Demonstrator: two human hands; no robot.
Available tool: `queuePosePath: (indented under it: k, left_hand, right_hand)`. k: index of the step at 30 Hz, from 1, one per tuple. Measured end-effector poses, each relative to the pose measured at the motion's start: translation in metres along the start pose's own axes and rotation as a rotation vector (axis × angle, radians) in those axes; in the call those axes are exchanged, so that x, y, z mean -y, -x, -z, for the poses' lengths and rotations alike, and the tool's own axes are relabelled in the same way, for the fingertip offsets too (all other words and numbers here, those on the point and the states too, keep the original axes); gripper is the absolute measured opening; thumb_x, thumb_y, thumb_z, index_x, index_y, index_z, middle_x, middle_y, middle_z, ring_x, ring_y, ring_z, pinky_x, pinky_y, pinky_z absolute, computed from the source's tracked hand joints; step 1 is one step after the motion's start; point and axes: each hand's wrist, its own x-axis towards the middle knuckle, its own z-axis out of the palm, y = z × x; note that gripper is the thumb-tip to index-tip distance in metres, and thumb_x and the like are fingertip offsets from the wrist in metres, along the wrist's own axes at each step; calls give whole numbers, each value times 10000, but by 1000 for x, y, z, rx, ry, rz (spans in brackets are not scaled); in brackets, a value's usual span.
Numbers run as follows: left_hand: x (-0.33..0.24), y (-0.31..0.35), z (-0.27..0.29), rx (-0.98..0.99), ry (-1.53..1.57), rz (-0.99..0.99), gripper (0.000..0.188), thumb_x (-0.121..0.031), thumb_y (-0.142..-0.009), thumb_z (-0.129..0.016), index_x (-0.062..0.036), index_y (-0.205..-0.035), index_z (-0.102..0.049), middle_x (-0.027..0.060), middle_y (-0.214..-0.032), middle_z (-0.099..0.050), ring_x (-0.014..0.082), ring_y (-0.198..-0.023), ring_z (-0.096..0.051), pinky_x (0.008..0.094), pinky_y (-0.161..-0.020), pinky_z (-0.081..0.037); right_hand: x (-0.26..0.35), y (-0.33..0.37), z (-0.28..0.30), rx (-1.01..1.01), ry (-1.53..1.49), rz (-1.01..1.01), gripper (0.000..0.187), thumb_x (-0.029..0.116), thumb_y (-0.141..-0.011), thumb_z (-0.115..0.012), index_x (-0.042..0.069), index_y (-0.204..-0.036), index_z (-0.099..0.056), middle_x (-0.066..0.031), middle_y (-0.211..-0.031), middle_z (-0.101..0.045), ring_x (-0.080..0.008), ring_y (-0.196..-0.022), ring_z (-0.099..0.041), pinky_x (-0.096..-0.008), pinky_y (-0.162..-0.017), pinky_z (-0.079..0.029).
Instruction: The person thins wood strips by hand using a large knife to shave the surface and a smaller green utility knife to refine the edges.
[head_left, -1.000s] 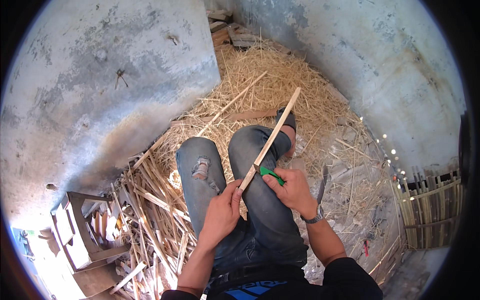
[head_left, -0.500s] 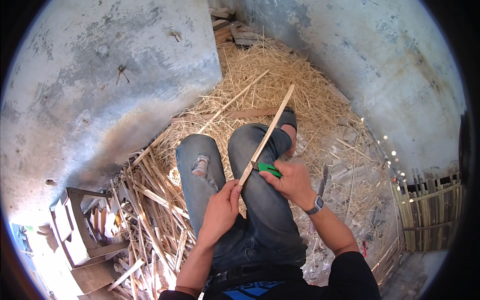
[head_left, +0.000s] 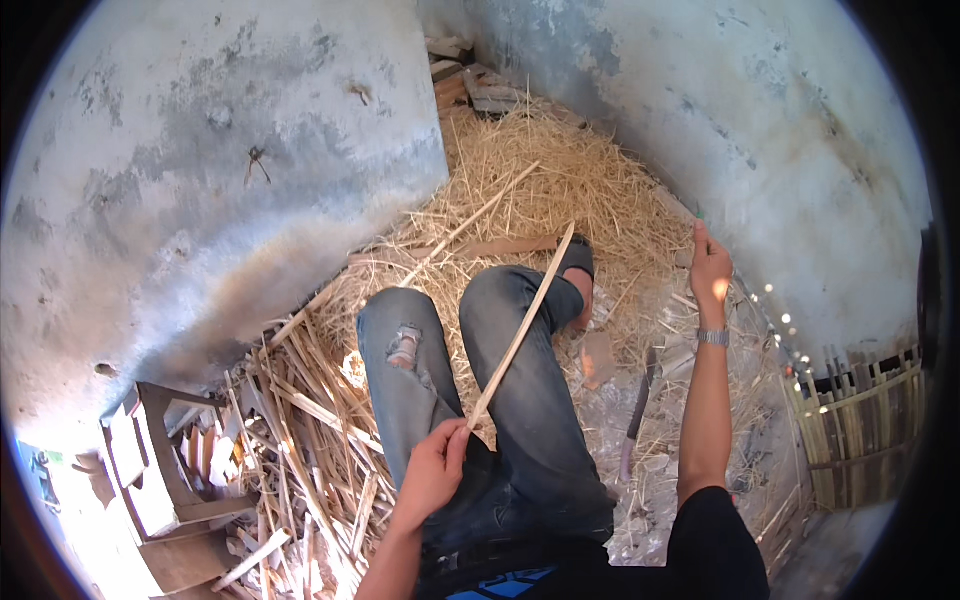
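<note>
My left hand (head_left: 435, 470) pinches the near end of a long, thin wooden strip (head_left: 524, 325), perhaps bamboo. The strip slants up and away across my right thigh, its far tip near my foot (head_left: 578, 262). Well off to the right, apart from the strip, my right hand (head_left: 708, 268) is raised at the end of a stretched arm. Its fingers are closed on the green utility knife, of which only a speck of green (head_left: 700, 214) shows past the fingertips; the blade cannot be made out.
Shavings (head_left: 560, 165) heap ahead of my feet. Split strips (head_left: 300, 450) pile at my left, beside a wooden frame (head_left: 160, 450). A long dark-bladed tool (head_left: 638, 405) lies on the floor to my right. A slatted bamboo panel (head_left: 860, 425) leans at far right, below a grey wall (head_left: 760, 120).
My right hand has left the strip and swung far out to the upper right with the utility knife. My left hand has drawn the strip slightly nearer to me.
</note>
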Motion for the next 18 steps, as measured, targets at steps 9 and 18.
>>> queuePosePath:
  k: [9,18]
  left_hand:
    - [-18,-35,-19,18,8,-44,236,-202,-1059,-524,5,-1109,-628,-10,-662,-496,63,-605,-428,266,-542,-351]
    - [-20,-30,-20,-61,-50,-37,266,-225,-1048,-557,13,-1125,-648,15,-622,-493,78,-577,-413,283,-530,-348]
  right_hand:
    - [109,195,-11,650,-99,493,454,467,-938,-639,31,-823,-697,-198,-656,-628,-376,-607,-633,-456,-554,-470]
    - [100,201,-30,547,25,650,602,613,-916,-593,56,-690,-620,-184,-550,-597,-400,-540,-630,-487,-498,-492]
